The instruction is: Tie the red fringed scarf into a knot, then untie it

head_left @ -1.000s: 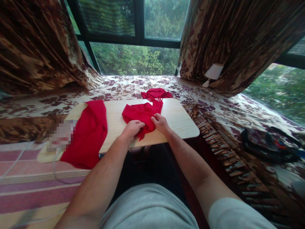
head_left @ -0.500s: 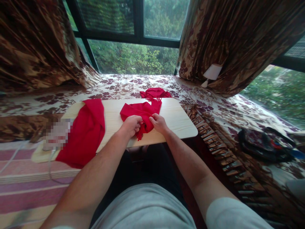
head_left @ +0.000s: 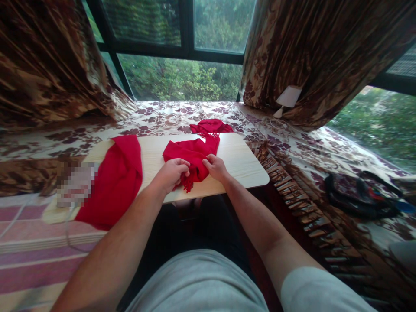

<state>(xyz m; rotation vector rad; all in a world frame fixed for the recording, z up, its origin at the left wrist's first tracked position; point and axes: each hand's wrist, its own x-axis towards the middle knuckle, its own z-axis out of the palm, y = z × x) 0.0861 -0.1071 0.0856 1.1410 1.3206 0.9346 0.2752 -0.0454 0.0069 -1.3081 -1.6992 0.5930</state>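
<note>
A red fringed scarf lies bunched on a pale wooden board table before me. At its near left corner my left hand is closed, thumb and fingertips pinching the cloth by the fringe. My right hand grips the scarf's right side between thumb and fingers. Tassels dangle between the hands close to the table's front edge. More fringe shows at the far end of the scarf.
Another red cloth drapes over the table's left part, next to a blurred-out object with a cable. More red fabric lies beyond the far edge. A small white lamp and a black bag are at right.
My left hand has shifted slightly left, away from my right hand, along the scarf's fringed end. The right hand keeps its grip almost in place.
</note>
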